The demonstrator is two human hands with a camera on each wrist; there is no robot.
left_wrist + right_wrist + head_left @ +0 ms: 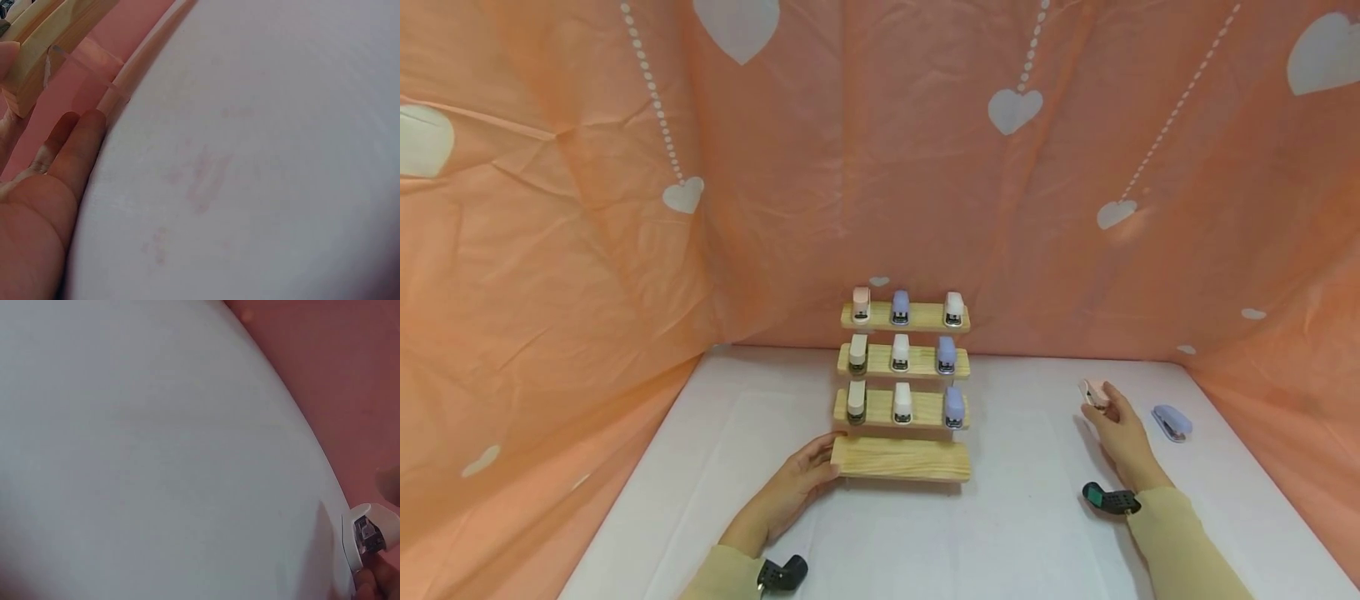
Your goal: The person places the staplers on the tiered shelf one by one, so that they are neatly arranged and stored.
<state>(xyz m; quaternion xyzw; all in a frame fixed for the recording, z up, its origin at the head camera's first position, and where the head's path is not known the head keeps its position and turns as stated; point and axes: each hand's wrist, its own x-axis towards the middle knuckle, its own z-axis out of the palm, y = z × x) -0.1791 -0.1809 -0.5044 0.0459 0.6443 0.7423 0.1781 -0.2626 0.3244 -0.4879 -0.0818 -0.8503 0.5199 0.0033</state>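
At the left end of the lowest board of a tiered wooden rack (901, 460), my left hand (793, 492) grips the board's end between thumb and fingers. In the left wrist view the board's end (28, 87) shows between them, with other fingers (78, 150) stretched out below. My right hand (1123, 437) pinches a small pale pink stapler (1096, 394) over the right part of the table. In the right wrist view the stapler (372, 534) sits at the lower right corner, its dark metal front showing. A lavender stapler (1172, 422) lies on the table to the right of that hand.
Mini staplers stand three to a board on the rack's upper boards: pink, lavender and white on the top one (925, 317), beige, white and lavender on the two beneath. A white cloth covers the table (1015, 517). Behind hangs an orange-pink curtain (917, 167) with hearts.
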